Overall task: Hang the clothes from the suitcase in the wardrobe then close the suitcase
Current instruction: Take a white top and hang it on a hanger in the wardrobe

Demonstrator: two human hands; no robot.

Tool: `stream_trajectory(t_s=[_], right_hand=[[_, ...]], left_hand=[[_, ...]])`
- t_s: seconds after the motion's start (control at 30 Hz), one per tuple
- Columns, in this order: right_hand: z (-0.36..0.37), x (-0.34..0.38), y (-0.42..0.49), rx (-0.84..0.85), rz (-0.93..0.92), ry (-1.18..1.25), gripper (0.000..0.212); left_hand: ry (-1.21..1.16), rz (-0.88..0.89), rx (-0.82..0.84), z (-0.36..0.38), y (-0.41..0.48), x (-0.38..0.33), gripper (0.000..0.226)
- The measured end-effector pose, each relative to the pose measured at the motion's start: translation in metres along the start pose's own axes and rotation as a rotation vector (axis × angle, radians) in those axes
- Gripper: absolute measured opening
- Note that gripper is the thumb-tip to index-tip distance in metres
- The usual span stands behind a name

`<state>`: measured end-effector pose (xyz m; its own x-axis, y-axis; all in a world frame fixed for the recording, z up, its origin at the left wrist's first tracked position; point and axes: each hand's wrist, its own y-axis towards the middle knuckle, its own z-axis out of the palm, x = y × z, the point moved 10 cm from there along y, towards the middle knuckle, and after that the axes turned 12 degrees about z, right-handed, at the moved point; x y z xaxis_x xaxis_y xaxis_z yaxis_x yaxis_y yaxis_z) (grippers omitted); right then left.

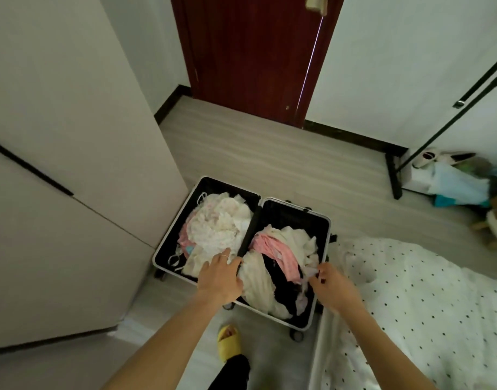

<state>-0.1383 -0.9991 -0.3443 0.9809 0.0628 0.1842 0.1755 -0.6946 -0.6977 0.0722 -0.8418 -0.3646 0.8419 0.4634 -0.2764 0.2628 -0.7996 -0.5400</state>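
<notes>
Left hand (pixel 220 278) flat, right hand (pixel 333 285) pinching clothes (pixel 298 242)

Open suitcase (pixel 295 216) lies flat, black lining, pale rim. Crumpled white, pink and black clothes (pixel 219 226) fill both halves. Beige wardrobe (pixel 58 122) stands just left of it, doors shut.

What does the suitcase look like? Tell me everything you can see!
The suitcase lies wide open on the floor, both halves flat, between a pale wardrobe and a dotted bed. It looks hard-shelled, with a silvery rim, black lining and small black wheels. Both halves are heaped with crumpled white, cream and pink clothes. The left hand rests on clothes by the middle hinge; the right hand pinches pale cloth in the right half.
</notes>
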Motion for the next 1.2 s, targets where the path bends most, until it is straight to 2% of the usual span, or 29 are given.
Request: stream_trajectory(t_s=[0.23,0.37,0.47,0.6,0.73,0.83,0.9,1.03,1.2], right_hand=[[0.047,-0.024,0.154,0.017,0.134,0.094,0.044],[0.116,-0.044,0.275,0.029,0.139,0.126,0.041],[0.176,-0.065,0.356,0.035,0.165,0.218,0.056],[0.245,-0.089,0.443,-0.01,0.146,0.255,0.061],[0.287,-0.107,0.49,-0.04,0.135,0.36,0.048],[0.298,-0.117,0.502,-0.036,0.167,0.464,0.025],[0.294,-0.121,0.5,-0.015,0.199,0.555,0.016],[0.243,-0.116,0.48,-0.055,0.228,0.665,0.033],[0.147,-0.062,0.428,-0.168,0.087,0.589,0.021]], left_hand=[[-0.073,-0.069,0.065,0.078,0.133,0.053,0.069],[-0.139,-0.106,0.075,0.172,0.227,0.088,0.072],[-0.183,-0.126,0.076,0.257,0.285,0.113,0.075],[-0.249,-0.188,0.068,0.366,0.345,0.141,0.079],[-0.38,-0.239,0.067,0.437,0.37,0.152,0.083],[-0.462,-0.282,0.018,0.451,0.37,0.152,0.087],[-0.47,-0.276,0.072,0.447,0.369,0.153,0.088],[-0.414,-0.28,0.293,0.414,0.361,0.151,0.081],[-0.391,-0.241,0.32,0.332,0.337,0.116,0.069]])
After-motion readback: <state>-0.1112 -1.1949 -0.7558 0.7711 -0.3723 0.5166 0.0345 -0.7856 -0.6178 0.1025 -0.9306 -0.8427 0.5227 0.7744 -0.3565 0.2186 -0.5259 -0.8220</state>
